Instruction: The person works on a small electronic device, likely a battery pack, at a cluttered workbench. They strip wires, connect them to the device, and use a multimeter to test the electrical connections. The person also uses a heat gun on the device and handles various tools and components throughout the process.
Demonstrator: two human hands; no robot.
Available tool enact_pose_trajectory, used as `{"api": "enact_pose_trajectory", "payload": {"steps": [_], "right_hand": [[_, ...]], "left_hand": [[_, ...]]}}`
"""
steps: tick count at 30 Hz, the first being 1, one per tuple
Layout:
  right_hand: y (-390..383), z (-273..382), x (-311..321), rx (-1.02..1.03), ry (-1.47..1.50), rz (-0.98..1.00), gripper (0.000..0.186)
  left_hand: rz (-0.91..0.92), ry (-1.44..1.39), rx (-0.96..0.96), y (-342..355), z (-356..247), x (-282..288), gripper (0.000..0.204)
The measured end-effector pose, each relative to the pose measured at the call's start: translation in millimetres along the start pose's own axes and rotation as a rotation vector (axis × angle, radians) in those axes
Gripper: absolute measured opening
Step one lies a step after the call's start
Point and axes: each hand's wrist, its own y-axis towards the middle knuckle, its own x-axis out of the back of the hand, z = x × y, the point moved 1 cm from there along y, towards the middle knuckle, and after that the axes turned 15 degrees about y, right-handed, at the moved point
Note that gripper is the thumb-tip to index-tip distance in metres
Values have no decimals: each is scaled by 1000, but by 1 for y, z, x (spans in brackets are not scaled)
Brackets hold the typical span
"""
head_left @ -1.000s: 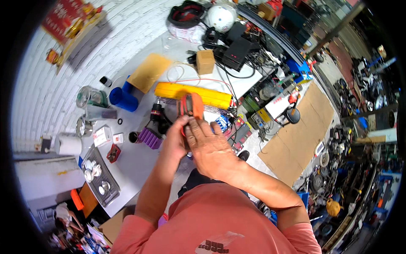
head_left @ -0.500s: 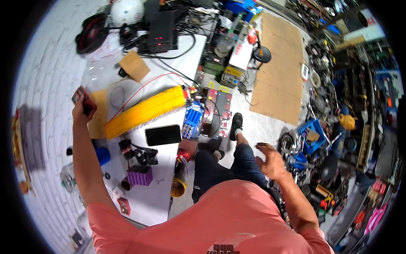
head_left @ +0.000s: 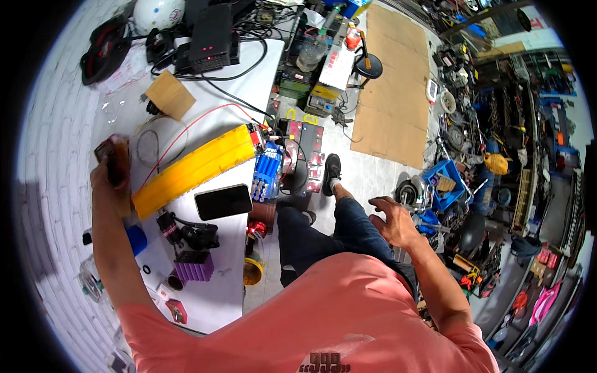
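My left hand (head_left: 101,173) reaches to the wall side of the white table (head_left: 211,298), closed on a red and black handheld device (head_left: 115,161). Beside it lies a long yellow wrapped pack (head_left: 193,171), with a black phone (head_left: 222,202) below that. A black cable-wrapped part (head_left: 196,233) and a purple cell pack (head_left: 192,266) lie nearer my body. My right hand (head_left: 393,221) hangs off to the right of the table, open and empty, fingers apart and slightly bent.
A black power box (head_left: 210,37), cables and a white helmet (head_left: 158,12) crowd the table's back. Blue cells (head_left: 266,171) sit by the table's edge. A cardboard sheet (head_left: 388,87) lies on the floor. Parts and a blue crate (head_left: 449,185) line the right side.
My hands, earlier together on the orange device, have separated; the left carried it leftward, the right moved right and opened. My view swung round, and the phone now shows on the table.
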Motion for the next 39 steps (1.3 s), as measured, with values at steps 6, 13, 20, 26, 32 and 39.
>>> {"api": "enact_pose_trajectory", "payload": {"steps": [6,13,20,26,32,39], "right_hand": [[72,51,28,245,-9,107,39],[215,89,-5,539,141,137,29],[301,129,-50,774,190,366,25],[310,146,-46,701,63,443,27],[319,148,-50,690,-35,489,28],[342,133,-73,368,193,614,20]], "left_hand": [[-696,-214,-451,-123,-23,58,51],[-303,-229,-523,-557,-51,-101,17],[197,-1109,156,-636,-60,-335,23],[54,-1278,245,-616,-116,-399,34],[-25,-1249,123,-594,-135,-420,30],[28,-1399,106,-580,-139,-426,18]]}}
